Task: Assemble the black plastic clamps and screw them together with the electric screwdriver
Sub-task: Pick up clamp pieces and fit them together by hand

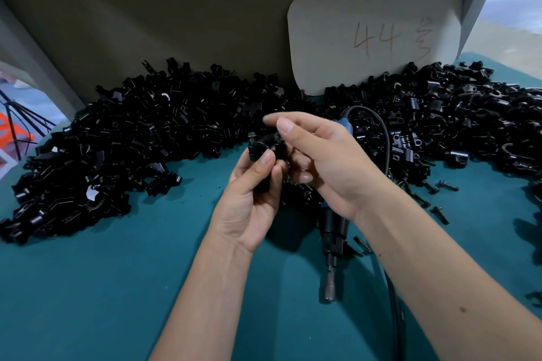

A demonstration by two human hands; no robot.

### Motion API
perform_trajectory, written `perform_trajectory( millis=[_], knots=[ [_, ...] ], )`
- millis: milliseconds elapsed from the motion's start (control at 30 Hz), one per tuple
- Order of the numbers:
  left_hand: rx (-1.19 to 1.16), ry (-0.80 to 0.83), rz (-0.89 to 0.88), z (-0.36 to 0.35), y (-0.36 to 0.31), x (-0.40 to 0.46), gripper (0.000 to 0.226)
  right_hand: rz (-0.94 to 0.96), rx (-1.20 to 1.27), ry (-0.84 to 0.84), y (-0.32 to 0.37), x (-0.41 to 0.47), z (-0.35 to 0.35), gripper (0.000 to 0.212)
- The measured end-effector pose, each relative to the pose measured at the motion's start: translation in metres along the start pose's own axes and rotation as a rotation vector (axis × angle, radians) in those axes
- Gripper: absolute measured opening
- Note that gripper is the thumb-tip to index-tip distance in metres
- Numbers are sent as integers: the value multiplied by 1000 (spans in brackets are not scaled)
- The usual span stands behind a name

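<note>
The teal-covered bench (117,287) ran out of frame on every side, and most of its far half lay buried under a wide heap of loose black plastic clamp parts (123,138), too tangled and dark to tell one piece from another. A second heap of black clamp pieces (457,114) spread along the right and was cut off by the frame edge. Behind both stood a grey-brown back panel (176,9) with a pale rounded card marked "44" (372,32) leaning on it, its lower edge sunk into the parts.

The black-and-blue electric screwdriver (333,231) lay on the bench pointing towards the viewer, its upper body hidden beneath the right forearm and its grey cord (381,126) arching back over the heap. A scatter of small dark screws (445,186) lay to its right.

The left hand (249,199) was raised over the bench, thumb and curled fingers gripping a black plastic clamp (259,148). The right hand (322,161) met it from the right, fingers curled, thumb and forefinger apparently pinching a small screw (251,134) at the clamp's top, though blur obscured the contact.
</note>
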State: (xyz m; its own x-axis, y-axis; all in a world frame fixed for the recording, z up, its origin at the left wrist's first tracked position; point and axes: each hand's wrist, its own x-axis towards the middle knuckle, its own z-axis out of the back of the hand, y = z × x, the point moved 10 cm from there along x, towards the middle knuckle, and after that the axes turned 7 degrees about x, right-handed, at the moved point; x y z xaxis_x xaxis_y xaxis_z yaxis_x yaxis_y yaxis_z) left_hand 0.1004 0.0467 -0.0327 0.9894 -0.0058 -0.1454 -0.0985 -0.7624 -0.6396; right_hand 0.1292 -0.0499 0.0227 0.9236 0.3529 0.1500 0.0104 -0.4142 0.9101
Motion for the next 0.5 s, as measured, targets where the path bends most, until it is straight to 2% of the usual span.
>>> perform_trajectory(
  millis=[100, 200, 267, 367, 500],
  knots=[
    [16, 10, 4, 1, 0, 0, 17, 27, -28, -38, 4, 0, 3, 10],
    [30, 29, 20, -2, 5, 0, 21, 17, 41, -79, 1, -1, 5, 18],
    [17, 28, 15, -2, 5, 0, 19, 16, -6, -35, 2, -2, 2, 7],
    [13, 27, 4, -1, 1, 0, 11, 33, -54, -17, 6, -3, 0, 12],
    [14, 31, 15, -3, 5, 0, 29, 64, 3, -145, 4, -4, 4, 25]
  ],
)
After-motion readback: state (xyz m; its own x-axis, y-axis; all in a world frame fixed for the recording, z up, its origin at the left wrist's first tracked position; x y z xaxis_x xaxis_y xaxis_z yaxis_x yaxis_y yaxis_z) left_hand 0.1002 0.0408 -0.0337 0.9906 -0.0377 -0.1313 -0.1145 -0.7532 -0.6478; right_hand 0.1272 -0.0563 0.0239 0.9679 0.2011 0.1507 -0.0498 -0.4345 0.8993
